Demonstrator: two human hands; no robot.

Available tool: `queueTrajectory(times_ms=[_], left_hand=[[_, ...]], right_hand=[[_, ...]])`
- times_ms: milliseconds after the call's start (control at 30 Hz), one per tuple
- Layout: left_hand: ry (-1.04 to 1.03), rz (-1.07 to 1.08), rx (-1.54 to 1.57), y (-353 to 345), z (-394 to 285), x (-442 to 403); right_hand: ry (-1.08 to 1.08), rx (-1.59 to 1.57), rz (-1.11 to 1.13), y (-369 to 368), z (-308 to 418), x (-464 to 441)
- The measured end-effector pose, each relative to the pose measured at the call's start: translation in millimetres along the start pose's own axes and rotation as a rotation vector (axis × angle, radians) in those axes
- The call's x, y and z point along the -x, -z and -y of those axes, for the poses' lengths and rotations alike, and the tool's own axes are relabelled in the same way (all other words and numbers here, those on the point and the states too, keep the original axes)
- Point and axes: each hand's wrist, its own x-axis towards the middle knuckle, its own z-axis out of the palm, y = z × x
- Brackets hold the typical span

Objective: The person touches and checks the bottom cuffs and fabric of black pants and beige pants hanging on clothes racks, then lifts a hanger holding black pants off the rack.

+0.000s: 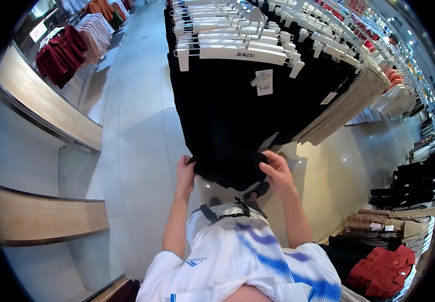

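Observation:
Black trousers [217,105] hang from a white hanger [242,54] marked BOKESI, at the front of a row of similar hangers. A white price tag [264,83] is attached near their waist. My left hand [185,171] pinches the left edge of the black fabric low down. At the right edge, my right hand [276,168] grips the same fabric between thumb and fingers. Between the two hands the lower part of the cloth is drawn out wide and sags in the middle.
Beige trousers [346,103] hang right of the black ones. Wooden shelves [46,214] stand at the left, with a dark red top [62,55] hanging beyond. Folded red clothing [381,272] lies at the lower right. Pale tiled floor [139,126] runs along the left side of the rack.

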Motion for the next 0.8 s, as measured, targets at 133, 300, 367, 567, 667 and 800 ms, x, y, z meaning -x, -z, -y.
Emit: queueTrajectory(times_ms=[133,300,367,567,667,800], left_hand=[[-0.059,0.067,-0.056,-3.2,-16.3,9.7],[-0.113,0.329,-0.342,0.3,-31.9,19.0],[-0.087,0.479,-0.177,-1.6,-39.6,24.4],[-0.390,0.192,-0.635,21.2,-22.2,-1.2],[-0.563,-0.101,-1.111,19.6,-26.6,-6.0],[-0.583,-0.039,-0.873,17.7,-24.0,-10.4]], right_hand=[[0.232,0.821,-0.270,2.9,-2.6,-3.8],[0.441,1.164,-0.528,17.9,-9.7,-11.5],[0.384,1.124,-0.542,19.8,-6.7,-12.1],[0.338,1.109,-0.508,21.4,2.4,-9.7],[0.262,1.105,-0.443,20.2,0.1,-8.9],[0.239,0.948,-0.427,20.7,-2.6,-9.5]])
